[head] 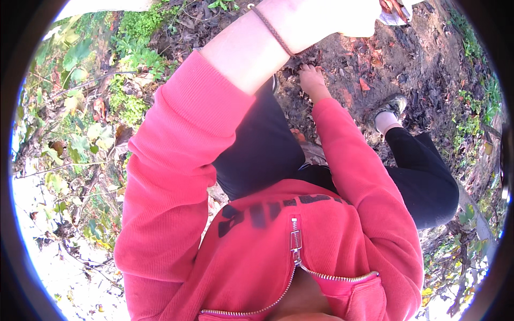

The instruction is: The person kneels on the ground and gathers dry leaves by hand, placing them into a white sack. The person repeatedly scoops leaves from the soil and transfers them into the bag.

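My left arm reaches across the top of the view, a thin braided bracelet around its wrist. Glare washes out my left hand, and the top edge cuts it off. Just beyond it is a small white, crumpled-looking item with a reddish-brown thing against it; whether my hand holds either cannot be told. Lower down, my right hand reaches to the dark soil and leaf litter, fingertips down at the ground. What lies under those fingers is hidden.
My bent legs in dark trousers are below my arms. One shoe rests on bare dirt strewn with reddish leaves. Low green plants and thin twigs crowd the left; more greenery lines the right. A pale edge crosses the top left.
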